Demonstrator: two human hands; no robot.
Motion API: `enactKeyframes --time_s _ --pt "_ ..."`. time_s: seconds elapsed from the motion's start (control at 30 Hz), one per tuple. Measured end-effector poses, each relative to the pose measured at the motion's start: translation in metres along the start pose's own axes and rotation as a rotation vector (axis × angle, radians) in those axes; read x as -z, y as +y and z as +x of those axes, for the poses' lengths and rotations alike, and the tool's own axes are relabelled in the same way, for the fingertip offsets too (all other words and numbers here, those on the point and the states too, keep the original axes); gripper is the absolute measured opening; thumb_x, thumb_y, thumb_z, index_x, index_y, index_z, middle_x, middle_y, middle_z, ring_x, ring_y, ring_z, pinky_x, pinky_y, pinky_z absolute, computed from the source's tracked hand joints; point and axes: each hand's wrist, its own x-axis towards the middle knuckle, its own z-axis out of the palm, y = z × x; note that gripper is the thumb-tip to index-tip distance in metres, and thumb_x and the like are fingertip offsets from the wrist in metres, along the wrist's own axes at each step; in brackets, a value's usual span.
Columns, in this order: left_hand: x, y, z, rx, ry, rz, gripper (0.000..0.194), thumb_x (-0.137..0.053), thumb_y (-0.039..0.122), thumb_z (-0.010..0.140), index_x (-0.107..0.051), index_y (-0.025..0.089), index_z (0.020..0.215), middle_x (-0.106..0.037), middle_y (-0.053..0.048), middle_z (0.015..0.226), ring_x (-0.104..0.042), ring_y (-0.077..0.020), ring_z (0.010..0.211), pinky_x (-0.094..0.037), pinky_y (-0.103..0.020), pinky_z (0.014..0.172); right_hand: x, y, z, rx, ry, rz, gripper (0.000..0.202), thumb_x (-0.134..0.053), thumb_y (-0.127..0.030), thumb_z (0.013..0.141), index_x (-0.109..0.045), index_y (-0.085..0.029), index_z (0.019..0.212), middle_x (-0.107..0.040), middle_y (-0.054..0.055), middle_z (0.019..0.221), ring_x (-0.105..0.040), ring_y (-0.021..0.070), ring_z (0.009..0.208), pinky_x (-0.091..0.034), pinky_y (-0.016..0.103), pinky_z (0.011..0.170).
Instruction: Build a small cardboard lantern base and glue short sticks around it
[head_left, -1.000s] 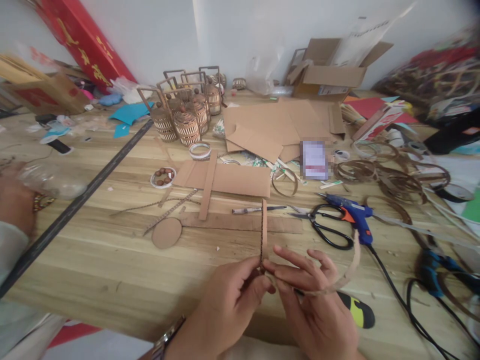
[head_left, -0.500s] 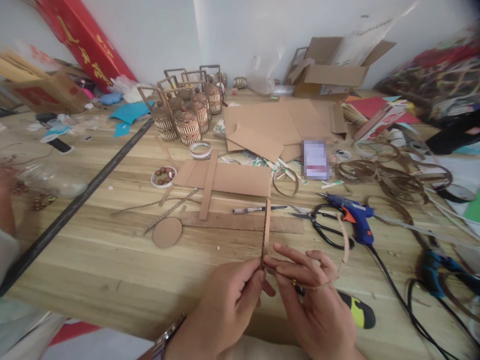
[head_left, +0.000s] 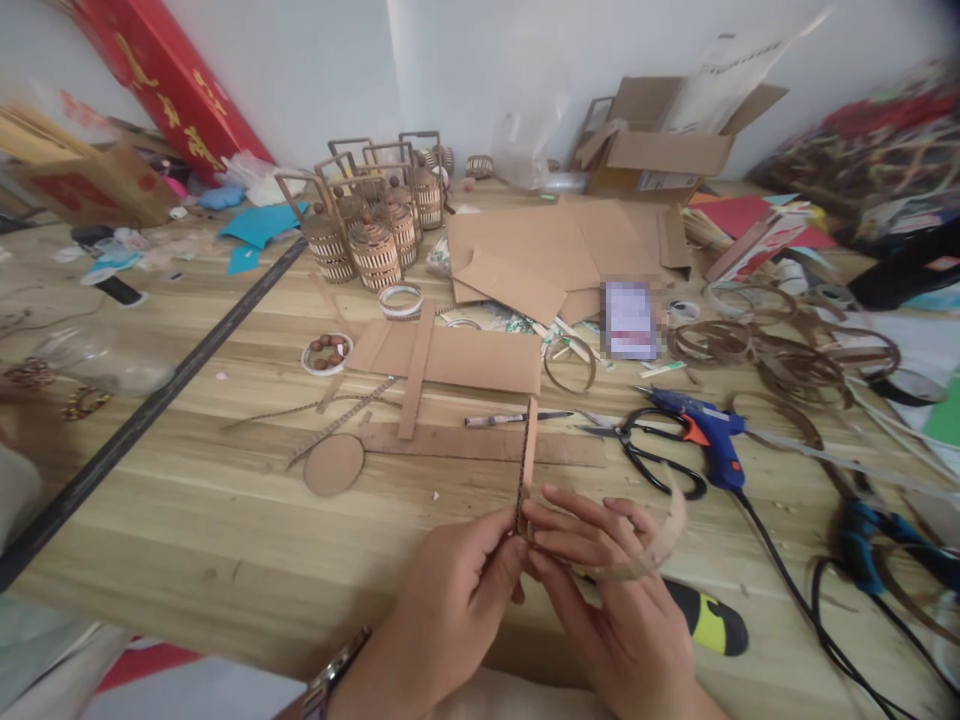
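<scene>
My left hand [head_left: 457, 590], with a watch on its wrist, pinches the lower end of a piece of corrugated cardboard [head_left: 529, 445] that stands up nearly edge-on. The fingers of my right hand [head_left: 626, 610] are pressed together against the same cardboard end. A thin, light brown paper strip [head_left: 673, 525] runs from that pinch and curls over the back of my right hand. Its gripped end is hidden between the fingers. Beyond my hands lie a round cardboard disc [head_left: 334, 465], a long cardboard strip [head_left: 480, 443] and a pen [head_left: 499, 419].
At right lie black-handled scissors [head_left: 656, 455], a blue glue gun [head_left: 709, 430] with a cord, and coiled brown strips [head_left: 712, 342]. Several small lidded baskets [head_left: 375, 255] stand at the back. A black metal bar [head_left: 187, 375] crosses the left side. Part of another person [head_left: 15, 440] shows there.
My right hand has shifted slightly left, its fingers closing nearer the cardboard. The curled strip has turned to show more of its flat face, and the cardboard has moved slightly left.
</scene>
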Motion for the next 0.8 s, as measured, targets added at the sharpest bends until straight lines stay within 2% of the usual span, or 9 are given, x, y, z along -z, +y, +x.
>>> enactKeyframes --time_s 0.2,0.33,0.53,0.8 --pt "0.0019 0.0027 -0.0025 -0.038 -0.024 0.033 0.03 -0.04 0.03 0.101 -0.06 0.019 0.083 -0.064 0.0 0.067 -0.061 -0.0117 0.06 -0.041 -0.018 0.058 -0.0002 -0.0005 -0.0022 -0.064 0.024 0.026 0.009 -0.051 -0.016 0.097 -0.055 -0.023 0.094 -0.078 0.002 0.085 -0.074 0.0203 0.086 -0.036 0.038 0.091" --pt "0.0023 0.0021 -0.0019 -0.027 -0.036 0.0 0.031 -0.04 0.029 0.101 -0.059 0.019 0.079 -0.064 0.0 0.067 -0.061 -0.011 0.06 -0.041 -0.017 0.056 -0.001 -0.0012 -0.0046 -0.131 0.041 0.045 0.01 -0.048 -0.016 0.097 -0.054 -0.023 0.096 -0.078 0.002 0.085 -0.074 0.0195 0.089 -0.038 0.037 0.089" --pt "0.0007 -0.0041 -0.0012 0.028 -0.029 -0.06 0.03 -0.045 0.04 0.099 -0.066 0.018 0.094 -0.065 -0.001 0.069 -0.062 -0.0137 0.063 -0.041 -0.02 0.057 -0.0002 -0.0026 -0.0004 -0.036 0.016 0.036 0.011 -0.05 -0.013 0.096 -0.054 -0.023 0.094 -0.078 0.002 0.086 -0.074 0.0189 0.087 -0.039 0.037 0.088" --pt "0.0005 -0.0013 -0.002 0.017 -0.004 -0.03 0.033 -0.041 0.036 0.101 -0.063 0.019 0.084 -0.064 0.0 0.064 -0.061 -0.0127 0.058 -0.041 -0.019 0.056 0.0013 0.0 0.0008 0.016 -0.005 -0.031 0.011 -0.05 -0.014 0.097 -0.055 -0.024 0.095 -0.079 0.002 0.089 -0.074 0.0198 0.089 -0.039 0.037 0.088"
